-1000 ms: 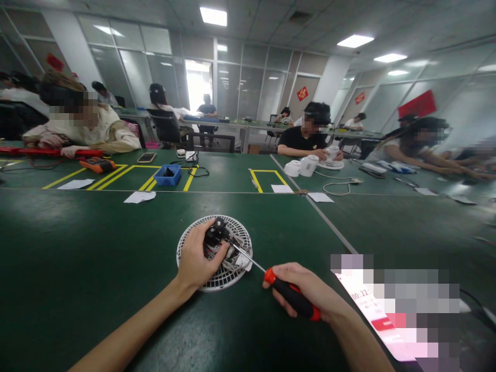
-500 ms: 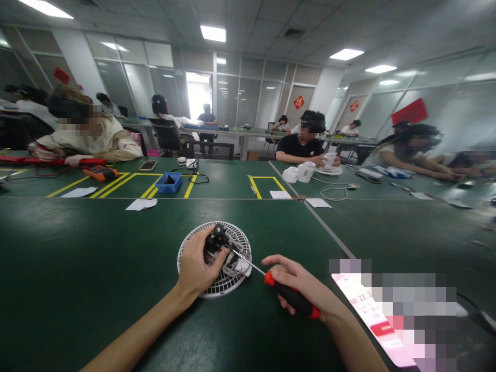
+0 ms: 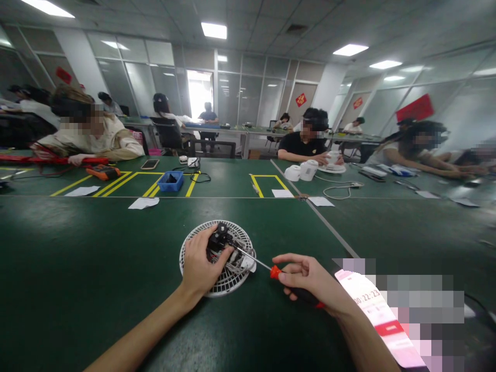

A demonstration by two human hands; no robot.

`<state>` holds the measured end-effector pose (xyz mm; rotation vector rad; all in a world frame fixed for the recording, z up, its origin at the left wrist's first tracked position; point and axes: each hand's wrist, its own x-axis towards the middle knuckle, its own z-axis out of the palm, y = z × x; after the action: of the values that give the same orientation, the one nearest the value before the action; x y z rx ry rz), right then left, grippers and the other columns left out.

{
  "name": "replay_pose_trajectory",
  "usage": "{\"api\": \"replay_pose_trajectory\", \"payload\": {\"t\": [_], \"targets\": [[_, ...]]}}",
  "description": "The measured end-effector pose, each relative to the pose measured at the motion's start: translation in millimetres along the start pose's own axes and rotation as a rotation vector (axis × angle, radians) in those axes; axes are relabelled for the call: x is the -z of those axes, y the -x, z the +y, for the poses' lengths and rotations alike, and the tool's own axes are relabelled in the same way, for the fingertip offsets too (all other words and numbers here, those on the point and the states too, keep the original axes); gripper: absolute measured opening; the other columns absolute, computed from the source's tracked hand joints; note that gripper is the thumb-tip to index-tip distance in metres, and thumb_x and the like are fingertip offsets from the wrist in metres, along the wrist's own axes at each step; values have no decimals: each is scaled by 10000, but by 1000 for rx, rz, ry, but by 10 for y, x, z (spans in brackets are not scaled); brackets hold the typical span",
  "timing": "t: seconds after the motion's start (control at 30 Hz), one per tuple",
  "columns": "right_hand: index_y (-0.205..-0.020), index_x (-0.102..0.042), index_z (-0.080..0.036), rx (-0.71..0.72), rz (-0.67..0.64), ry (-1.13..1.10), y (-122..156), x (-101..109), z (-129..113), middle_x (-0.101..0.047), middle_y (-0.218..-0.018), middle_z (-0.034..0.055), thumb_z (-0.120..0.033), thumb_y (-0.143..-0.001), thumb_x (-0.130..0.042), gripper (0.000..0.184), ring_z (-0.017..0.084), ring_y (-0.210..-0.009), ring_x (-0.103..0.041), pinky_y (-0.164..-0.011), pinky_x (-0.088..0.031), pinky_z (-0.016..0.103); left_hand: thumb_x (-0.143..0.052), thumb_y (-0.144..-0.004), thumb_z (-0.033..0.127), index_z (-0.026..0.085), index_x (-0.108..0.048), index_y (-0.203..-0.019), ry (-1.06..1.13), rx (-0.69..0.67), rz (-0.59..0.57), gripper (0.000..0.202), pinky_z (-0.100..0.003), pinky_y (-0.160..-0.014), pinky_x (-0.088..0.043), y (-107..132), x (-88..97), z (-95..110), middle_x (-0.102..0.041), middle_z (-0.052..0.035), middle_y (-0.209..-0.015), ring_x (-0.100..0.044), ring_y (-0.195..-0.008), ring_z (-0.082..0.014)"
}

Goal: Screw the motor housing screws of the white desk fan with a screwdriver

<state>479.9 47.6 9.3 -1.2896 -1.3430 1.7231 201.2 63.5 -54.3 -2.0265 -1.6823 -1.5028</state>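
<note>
A round white fan grille (image 3: 228, 285) lies on the green table with a black motor unit (image 3: 220, 236) and loose wires on top of it. My left hand (image 3: 201, 261) is wrapped round the left side of the motor unit, thumb in front, holding it against the grille. In my right hand (image 3: 308, 279) is a screwdriver (image 3: 276, 272) with a red and black handle. Its metal shaft slants up to the left, the tip meeting the motor unit near my left thumb. My right index finger is stretched out above the handle. The exact contact point at the tip is too small to make out.
A lit phone (image 3: 382, 315) lies to the right, partly blurred out. Farther off are a blue bin (image 3: 170, 181), paper slips (image 3: 143, 203), an orange multimeter (image 3: 103, 172) and white housings (image 3: 309, 170). Several people work across the table. A seam (image 3: 333, 232) crosses the table at right.
My right hand has turned round the screwdriver handle, with its grip now covering more of the black part. The whole view has shifted slightly; my left hand keeps its hold.
</note>
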Motion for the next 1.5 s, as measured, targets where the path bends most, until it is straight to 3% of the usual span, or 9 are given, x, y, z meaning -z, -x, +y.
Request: {"api": "replay_pose_trajectory", "payload": {"t": [0.2, 0.33, 0.47, 0.63, 0.87, 1.17, 1.5], "targets": [[-1123, -677, -146, 20, 24, -43, -13, 44, 17, -732, -718, 18, -381, -659, -944, 585, 128, -564, -638, -532, -505, 233, -709, -879, 485, 242, -550, -1338, 10, 26, -9, 544, -485, -1038, -473, 8, -4, -3, -673, -94, -1287, -626, -1187, -300], [-1024, -727, -168, 63, 131, -247, -2, 63, -18, -771, -869, 70, -415, -741, -880, 405, 172, -667, -714, -566, -558, 241, -724, -854, 507, 237, -533, -1342, 41, 99, 5, 589, -479, -1032, -484, 28, 1, 2, -660, -99, -1278, -628, -1157, -296], [-914, -764, -160, 29, 224, -461, 10, 53, -60, -770, -854, 87, -399, -872, -742, 243, 197, -701, -742, -657, -621, 271, -745, -825, 537, 244, -524, -1342, 69, 162, 16, 634, -486, -1035, -485, 38, -14, 1, -648, -93, -1289, -617, -1159, -301], [-838, -763, -130, -28, 216, -522, -38, -30, -28, -748, -771, 95, -399, -983, -578, 357, 178, -611, -723, -561, -597, 229, -744, -824, 569, 257, -569, -1292, 79, 210, 26, 590, -474, -1008, -497, 26, -25, -24, -663, -82, -1243, -622, -1131, -295], [-819, -748, -160, 10, 266, -469, -86, -71, 65, -743, -786, 45, -237, -810, -761, 78, 165, -622, -723, -564, -601, 219, -733, -835, 569, 237, -577, -1276, 42, 158, 34, 573, -465, -979, -489, 23, -8, -34, -667, -94, -1194, -617, -1082, -296], [-807, -723, -168, 42, 229, -369, -106, -76, 52, -717, -740, 35, -303, -724, -828, 190, 166, -637, -702, -524, -565, 212, -698, -847, 588, 241, -571, -1277, -87, 131, 31, 567, -514, -1009, -410, 12, 16, 3, -638, -105, -1171, -551, -1138, -322], [-829, -717, -179, 57, 210, -316, -59, -61, 20, -708, -796, 30, -345, -742, -831, 220, 159, -690, -683, -600, -538, 229, -669, -880, 537, 264, -593, -1242, -56, 170, 26, 461, -546, -1035, -349, 7, 36, 37, -657, -95, -1208, -534, -1190, -332]]}}
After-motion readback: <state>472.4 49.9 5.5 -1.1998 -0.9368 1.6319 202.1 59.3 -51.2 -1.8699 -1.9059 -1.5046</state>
